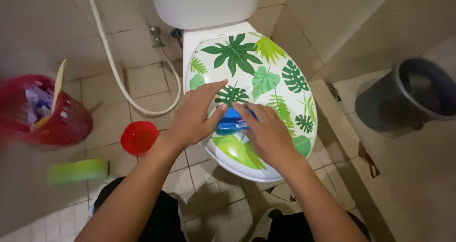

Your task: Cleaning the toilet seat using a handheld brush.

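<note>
While both hands rest on the closed toilet lid [266,75], printed with green leaves, risk of slipping noted: glossy, sloped surface, weight leaning forward over the bowl. Left hand [194,116] laid flat, fingers [211,87] extended and spread on the lid, holding nothing outright but touching the near edge of the blue object [232,122]. Right hand [268,132] curled over that object, fingers bent loosely about it; firmness of grip cannot be told. Blue object lying mid-lid, between the two hands, mostly covered; kind uncertain, possibly a brush or a packet. Could skid off the lid toward the tiled floor [142,80] if pressed sideways.

Grey bucket [403,99] at right, cut by the frame edge, contents not visible. Red basket [47,113] at left, blurred, contents indistinct. White hose [118,75] trailing along the floor, a possible snag near the knees. Green sponge [78,170] blurred. Small red cup [138,137] close beside the left forearm, liable to be knocked. Cistern top cut off.
</note>
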